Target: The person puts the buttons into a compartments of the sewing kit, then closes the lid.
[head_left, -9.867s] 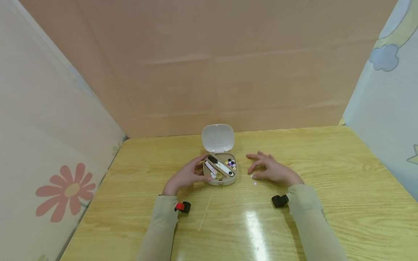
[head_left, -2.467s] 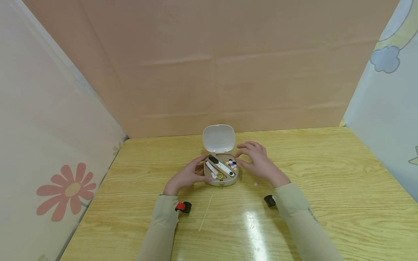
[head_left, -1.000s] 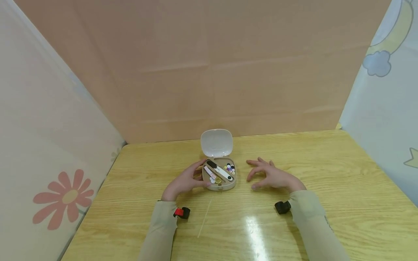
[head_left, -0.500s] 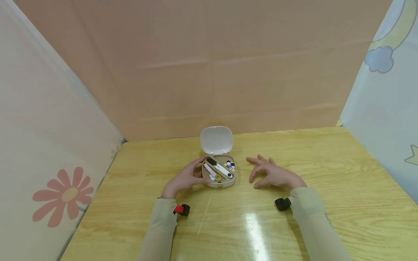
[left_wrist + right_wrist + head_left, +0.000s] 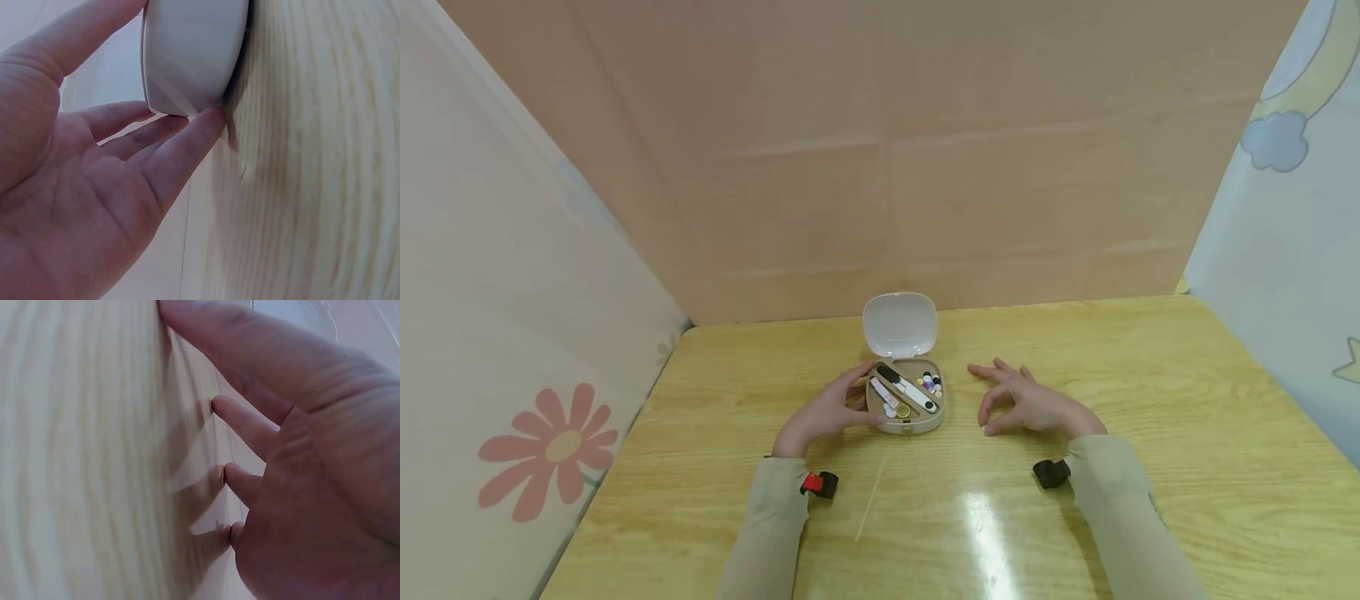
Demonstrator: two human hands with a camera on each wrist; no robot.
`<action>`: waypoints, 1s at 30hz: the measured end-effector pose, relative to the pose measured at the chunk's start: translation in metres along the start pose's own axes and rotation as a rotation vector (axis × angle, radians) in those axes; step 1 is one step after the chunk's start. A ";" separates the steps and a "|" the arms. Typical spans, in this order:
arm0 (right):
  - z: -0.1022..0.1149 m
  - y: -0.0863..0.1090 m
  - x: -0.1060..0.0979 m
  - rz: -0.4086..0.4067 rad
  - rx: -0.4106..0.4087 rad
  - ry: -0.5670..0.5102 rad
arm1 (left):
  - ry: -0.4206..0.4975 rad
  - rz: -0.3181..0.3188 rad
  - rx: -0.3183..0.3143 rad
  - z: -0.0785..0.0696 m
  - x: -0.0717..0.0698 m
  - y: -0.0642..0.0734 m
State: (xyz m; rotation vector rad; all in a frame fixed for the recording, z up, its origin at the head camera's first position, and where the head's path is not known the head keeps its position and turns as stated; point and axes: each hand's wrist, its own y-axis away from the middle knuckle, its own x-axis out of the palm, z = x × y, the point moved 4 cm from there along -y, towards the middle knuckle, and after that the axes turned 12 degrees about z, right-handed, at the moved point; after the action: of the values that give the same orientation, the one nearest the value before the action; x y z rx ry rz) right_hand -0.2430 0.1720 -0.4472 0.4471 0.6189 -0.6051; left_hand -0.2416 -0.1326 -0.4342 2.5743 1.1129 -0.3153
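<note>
A small beige sewing box point(image 5: 917, 427) stands on the table, its white lid point(image 5: 900, 327) raised at the back. My left hand point(image 5: 820, 421) holds the box's left side, thumb at the front and fingers behind; the left wrist view shows fingertips against its pale wall point(image 5: 194, 56). Inside lie white thread snips point(image 5: 912, 392) with a black end, a pink-and-white strip point(image 5: 884, 392), a gold ring point(image 5: 903, 411) and several coloured buttons point(image 5: 930, 385). Right of the box, my right hand point(image 5: 1030, 407) pinches a small pale button point(image 5: 984, 429) at the tabletop, mostly hidden by thumb and forefinger.
A thin pale stick or strand point(image 5: 871, 500) lies on the wooden table point(image 5: 1150, 375) in front of the box. Behind the table stands a peach-coloured backdrop point(image 5: 880, 167). Patterned panels flank both sides.
The right hand was at the box's right edge, then came back to the lone button on the table. Its thumb and forefinger have now closed together. The left hand stays on the box.
</note>
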 end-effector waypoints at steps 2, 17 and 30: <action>-0.001 0.000 0.001 0.004 0.004 0.000 | 0.010 0.006 0.004 -0.001 0.001 0.001; 0.001 0.000 -0.001 -0.018 -0.004 -0.006 | -0.001 -0.007 0.011 0.004 0.000 -0.001; 0.003 -0.003 -0.003 -0.072 0.013 0.084 | 0.010 -0.014 0.005 0.002 0.000 0.000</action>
State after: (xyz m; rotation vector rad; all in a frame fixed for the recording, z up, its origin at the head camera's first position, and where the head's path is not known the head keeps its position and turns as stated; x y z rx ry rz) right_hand -0.2455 0.1693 -0.4436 0.4660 0.7139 -0.6614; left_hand -0.2416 -0.1335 -0.4362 2.5760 1.1360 -0.3086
